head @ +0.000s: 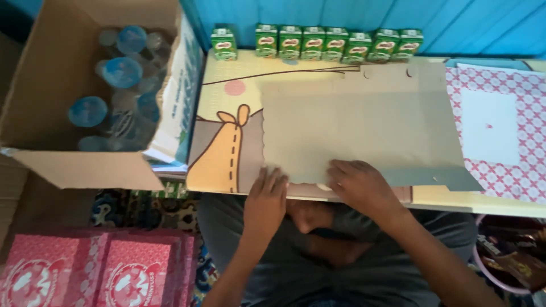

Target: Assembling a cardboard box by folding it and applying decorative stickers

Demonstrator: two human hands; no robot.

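Both hands flat on cardboard sheet's near edge

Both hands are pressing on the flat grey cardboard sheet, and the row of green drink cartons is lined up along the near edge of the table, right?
Not quite. The green cartons line the far edge of the table, against the blue wall, as the head view shows. Both hands, left and right, do press on the cardboard sheet.

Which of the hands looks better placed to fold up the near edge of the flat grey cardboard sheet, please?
Probably the right hand: it lies flat on the cardboard sheet, near the middle of its near edge. The left hand only touches the sheet's near left corner.
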